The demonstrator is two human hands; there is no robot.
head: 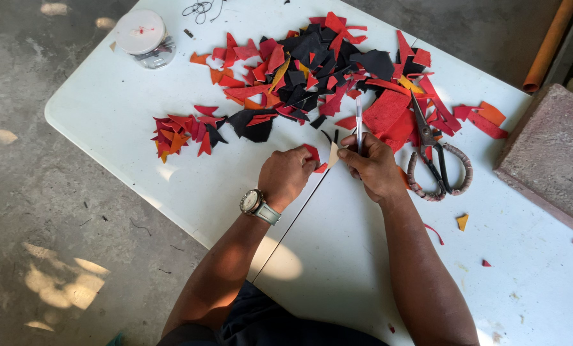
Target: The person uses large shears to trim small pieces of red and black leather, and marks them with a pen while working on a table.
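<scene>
My left hand (286, 176), with a watch on the wrist, pinches a small red scrap (312, 154) together with a pale cream template piece (333, 154) against the white table (171, 102). Just to its right, my right hand (373, 166) grips a clear pen (359, 125) upright, its tip down by the template. Behind both hands lies a large heap of red, black, orange and yellow scraps (325, 64). A big red piece (389, 115) sits right beside the pen.
Large scissors (437, 160) with wrapped handles lie to the right of my hands. A small scrap pile (180, 131) is at left, a round clear container with a white lid (142, 35) at far left. A stone block (552, 154) borders the table's right edge.
</scene>
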